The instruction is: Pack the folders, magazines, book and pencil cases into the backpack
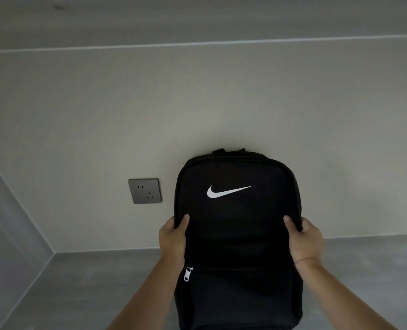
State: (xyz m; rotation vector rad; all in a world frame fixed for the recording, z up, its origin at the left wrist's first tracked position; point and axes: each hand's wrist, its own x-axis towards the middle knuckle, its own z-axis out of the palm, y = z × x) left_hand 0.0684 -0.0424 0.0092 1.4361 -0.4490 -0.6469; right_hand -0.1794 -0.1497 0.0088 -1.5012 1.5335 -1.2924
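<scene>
A black backpack (238,234) with a white swoosh logo stands upright against the wall, front facing me. Its main zip looks closed, and a white zip pull (187,274) hangs at the left end of the front pocket. My left hand (172,236) grips the backpack's left side, thumb on the front. My right hand (304,239) grips the right side the same way. No folders, magazines, book or pencil cases are in view.
The backpack rests on a grey countertop (90,289) that meets a pale wall. A grey wall socket (145,191) sits just left of the backpack. A side wall closes the counter on the left.
</scene>
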